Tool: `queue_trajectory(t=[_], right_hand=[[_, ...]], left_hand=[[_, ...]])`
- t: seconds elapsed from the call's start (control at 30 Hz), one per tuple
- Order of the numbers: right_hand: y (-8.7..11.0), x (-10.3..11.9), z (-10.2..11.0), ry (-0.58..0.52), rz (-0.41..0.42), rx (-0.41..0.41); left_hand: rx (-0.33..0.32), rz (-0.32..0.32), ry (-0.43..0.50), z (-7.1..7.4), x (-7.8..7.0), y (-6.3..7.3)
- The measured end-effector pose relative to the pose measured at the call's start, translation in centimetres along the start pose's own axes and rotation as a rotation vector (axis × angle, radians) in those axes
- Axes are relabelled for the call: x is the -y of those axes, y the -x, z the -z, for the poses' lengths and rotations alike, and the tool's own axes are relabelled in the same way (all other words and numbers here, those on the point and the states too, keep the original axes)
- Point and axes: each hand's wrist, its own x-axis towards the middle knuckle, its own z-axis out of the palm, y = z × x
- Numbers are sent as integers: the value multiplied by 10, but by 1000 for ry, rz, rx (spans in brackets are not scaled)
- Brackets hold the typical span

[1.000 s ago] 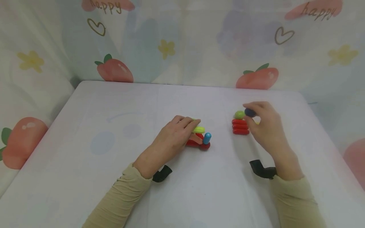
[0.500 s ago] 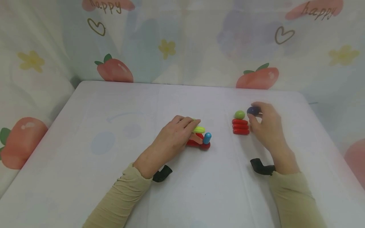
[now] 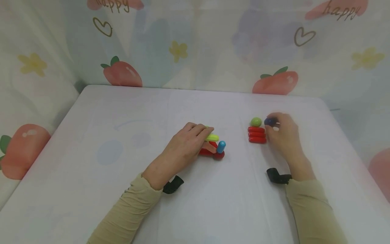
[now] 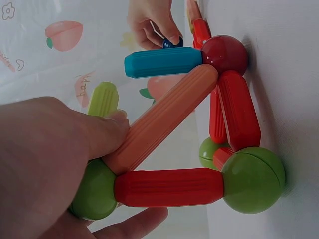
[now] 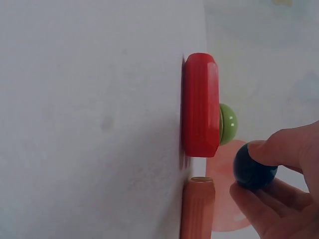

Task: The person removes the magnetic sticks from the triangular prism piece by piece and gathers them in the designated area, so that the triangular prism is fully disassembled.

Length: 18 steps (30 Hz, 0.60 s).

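Note:
A frame of magnetic building sticks and balls stands mid-table: red sticks [image 4: 169, 187], an orange stick [image 4: 164, 117], a blue stick [image 3: 221, 147], a yellow-green stick [image 3: 212, 138], green balls [image 4: 254, 180] and a dark red ball [image 4: 225, 55]. My left hand [image 3: 186, 144] grips its upper green ball [image 4: 94, 191], the thumb along the orange stick; the palm side is hidden. To the right, my right hand [image 3: 284, 134] pinches a dark blue ball [image 5: 251, 172] between thumb and fingers. That ball is just right of a loose green ball [image 3: 256, 122], with a gap between.
Several loose red sticks [image 3: 257, 134] lie side by side in front of the loose green ball. An orange stick [image 5: 198, 209] lies near them in the right wrist view. Black curved pieces [image 3: 173, 184] show beside both wrists. A patterned curtain [image 3: 198, 44] hangs behind the white table [image 3: 128, 105].
My right hand has drawn the dark blue ball a little to the right, away from the loose green ball, and slightly lower. The left hand keeps its grip in the same place.

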Motion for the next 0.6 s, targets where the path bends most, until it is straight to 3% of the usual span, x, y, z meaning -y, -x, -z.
queue_trajectory(t=[0.3,0.6], right_hand=[[-14,-18,0,-1,-100,45],[-23,-21,-2,51,-148,160]], left_hand=[[10,0,-5,-1,0,-1],[25,26,3,1,0,-2]])
